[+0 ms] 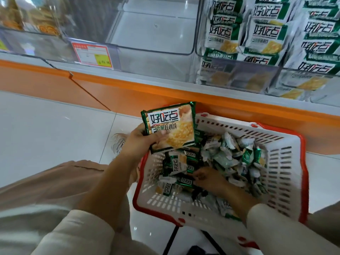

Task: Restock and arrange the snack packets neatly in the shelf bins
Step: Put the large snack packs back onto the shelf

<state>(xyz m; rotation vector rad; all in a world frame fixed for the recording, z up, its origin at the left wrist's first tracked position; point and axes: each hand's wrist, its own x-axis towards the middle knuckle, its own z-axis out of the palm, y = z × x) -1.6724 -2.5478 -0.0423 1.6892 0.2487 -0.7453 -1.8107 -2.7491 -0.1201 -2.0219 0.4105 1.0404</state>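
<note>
hands: 2, left hand (141, 142) and right hand (207, 178) | basket (279, 162): 1 | held packet (171, 126) over basket's left rim: 1 showing | loose packets (230, 155) inside basket: too many to count | clear bins above basket: at least 3, left bin (36, 24), middle bin (154, 34), right bin (239, 74) | price tag (92, 54) up-left of basket: 1

The right hand (206, 178) lies smeared among the loose packets (235, 155) in the basket (281, 162), its fingertips lost from sight, so whether it grips one cannot be told; the left hand (140, 142) hides its fingers behind the held packet (171, 124), only the thumb showing; a shoe (117, 142) is half covered by that wrist; the price label (92, 55) carries small print too blurred to read; the upper-left bin (27, 19) shows only a golden blur, cut by the top edge; the stocked packets (266, 32) run off the top and right edges.
</note>
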